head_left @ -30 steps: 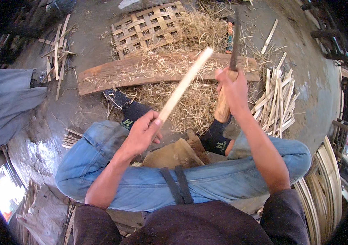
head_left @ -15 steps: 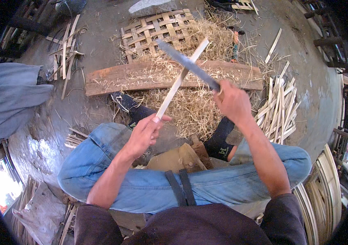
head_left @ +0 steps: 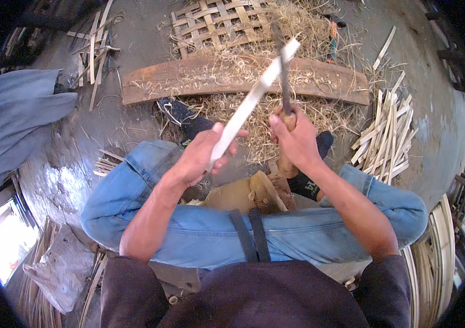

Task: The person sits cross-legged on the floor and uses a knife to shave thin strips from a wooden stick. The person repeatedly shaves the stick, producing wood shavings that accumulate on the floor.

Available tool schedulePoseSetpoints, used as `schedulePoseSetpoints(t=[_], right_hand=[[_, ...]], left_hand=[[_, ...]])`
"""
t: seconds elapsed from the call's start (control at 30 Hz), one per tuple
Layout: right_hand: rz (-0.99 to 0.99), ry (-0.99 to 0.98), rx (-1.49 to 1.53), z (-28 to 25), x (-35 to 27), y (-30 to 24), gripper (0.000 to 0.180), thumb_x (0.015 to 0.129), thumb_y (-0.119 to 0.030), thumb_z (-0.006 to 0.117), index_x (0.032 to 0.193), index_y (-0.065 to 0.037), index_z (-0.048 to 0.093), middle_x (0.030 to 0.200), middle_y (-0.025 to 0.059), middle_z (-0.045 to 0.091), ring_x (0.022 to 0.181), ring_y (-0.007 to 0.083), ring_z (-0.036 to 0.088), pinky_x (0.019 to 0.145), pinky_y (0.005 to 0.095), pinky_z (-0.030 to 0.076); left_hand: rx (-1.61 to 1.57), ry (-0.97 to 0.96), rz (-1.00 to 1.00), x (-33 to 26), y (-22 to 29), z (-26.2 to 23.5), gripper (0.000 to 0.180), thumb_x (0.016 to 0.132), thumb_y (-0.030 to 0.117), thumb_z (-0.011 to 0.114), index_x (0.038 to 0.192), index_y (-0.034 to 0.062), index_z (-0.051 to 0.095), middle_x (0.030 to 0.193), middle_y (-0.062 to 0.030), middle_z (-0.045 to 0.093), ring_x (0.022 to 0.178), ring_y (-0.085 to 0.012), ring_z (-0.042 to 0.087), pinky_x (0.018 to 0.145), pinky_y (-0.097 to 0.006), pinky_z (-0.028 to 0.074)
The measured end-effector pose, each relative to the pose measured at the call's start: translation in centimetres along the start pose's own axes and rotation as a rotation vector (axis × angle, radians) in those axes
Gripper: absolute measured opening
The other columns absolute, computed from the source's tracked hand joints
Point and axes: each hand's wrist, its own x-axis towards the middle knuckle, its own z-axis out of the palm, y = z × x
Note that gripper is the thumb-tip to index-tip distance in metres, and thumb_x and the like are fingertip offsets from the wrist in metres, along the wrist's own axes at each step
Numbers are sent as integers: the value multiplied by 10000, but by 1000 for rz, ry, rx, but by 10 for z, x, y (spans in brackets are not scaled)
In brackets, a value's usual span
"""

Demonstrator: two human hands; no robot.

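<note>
My left hand [head_left: 202,153] grips the near end of a pale bamboo strip [head_left: 245,111], which slants up and to the right. In my right hand [head_left: 297,136] is a knife [head_left: 285,82] with a wooden handle; its blade points away from me, edge-on to view. The blade crosses the strip near its far end, but whether the two touch I cannot tell. Beyond both hands a curved wooden plank [head_left: 199,80] lies crosswise, strewn with shavings. More curly shavings [head_left: 259,139] are heaped on the near side of the plank, between my feet.
A woven bamboo lattice [head_left: 221,24] lies past the plank. Cut strips [head_left: 383,134] are piled at right, with loose strips [head_left: 97,52] at far left. Grey cloth [head_left: 22,123] hangs at left. A tan cloth-like roll [head_left: 243,194] sits before my jeans. Long strips [head_left: 441,246] stand at lower right.
The knife has swung from pointing up-left to nearly straight ahead, as my right hand turned and came lower. The strip now shows its broad pale face. The whole view has shifted slightly.
</note>
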Motion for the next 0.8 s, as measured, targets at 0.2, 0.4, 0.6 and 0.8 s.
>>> schedulePoseSetpoints(t=[0.2, 0.4, 0.6, 0.8], right_hand=[[127, 160, 395, 1, 10, -5, 274, 800, -29, 698, 1003, -9, 516, 789, 59, 623, 639, 131, 634, 565, 262, 509], [134, 262, 367, -18, 18, -5, 228, 813, 12, 661, 965, -44, 501, 778, 48, 575, 614, 130, 589, 548, 280, 487], [159, 195, -57, -20, 12, -22, 283, 816, -118, 702, 1013, 1, 538, 845, 141, 659, 636, 179, 656, 600, 307, 522], [-163, -308, -707, -11, -44, -21, 363, 835, -232, 668, 1048, 28, 530, 784, 228, 645, 740, 406, 649, 671, 453, 529]], left_hand=[[120, -83, -167, 1, -15, 12, 800, 968, 668, 200, 1346, 40, 519, 1042, -27, 618, 756, -99, 573, 646, -260, 500], [320, -56, -135, -2, -2, -7, 674, 999, 582, 295, 1354, 48, 506, 1138, -92, 617, 914, -160, 616, 762, -318, 532], [354, -24, -55, -6, -11, 14, 415, 1026, 384, 422, 1102, 28, 623, 737, -2, 587, 636, -85, 568, 591, -227, 483], [423, 321, 71, -6, -10, 10, 386, 1020, 289, 403, 906, -2, 630, 611, -12, 526, 551, -87, 515, 521, -277, 439]])
